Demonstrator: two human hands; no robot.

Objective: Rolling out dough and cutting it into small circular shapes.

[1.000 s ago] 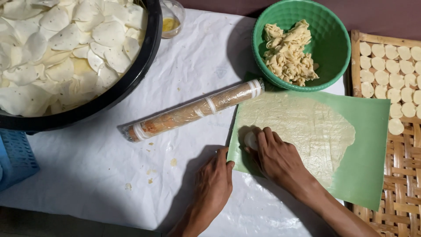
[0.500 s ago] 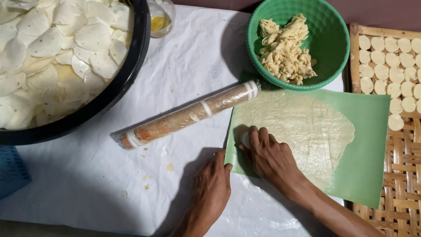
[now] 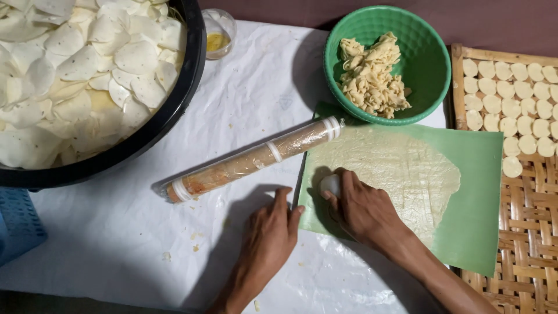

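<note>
Left hand (image 3: pixel 268 232) lies flat, palm down, on the white sheet (image 3: pixel 104 256) covering the worktop, fingertips touching the near-left edge of the green mat (image 3: pixel 474 192); its grip is apart, holding nothing. Right hand (image 3: pixel 363 209) sits on the mat's near-left corner, forearm running in from the near right, fingers curled over a small white round cutter (image 3: pixel 330 185), grip clamped on it and pressing down into the thin dough sheet (image 3: pixel 395 168) spread across the mat. Risk, as I judge it: the dough is very thin, so a twist or drag of the cutter could tear it or pull it off the mat; if the left hand lifts, the mat could slide on the white sheet. Just beyond the mat's left edge lies the plastic-wrapped rolling pin (image 3: pixel 256 158), diagonal and loose, so it could roll if bumped. Beyond the mat, touching its far edge, a green bowl (image 3: pixel 433 64) of dough scraps. Right of the mat, a woven tray (image 3: pixel 535 232) with cut rounds. Far left of the mat, a black basin (image 3: pixel 174 104) of white discs and a small glass (image 3: pixel 218 32).
</note>
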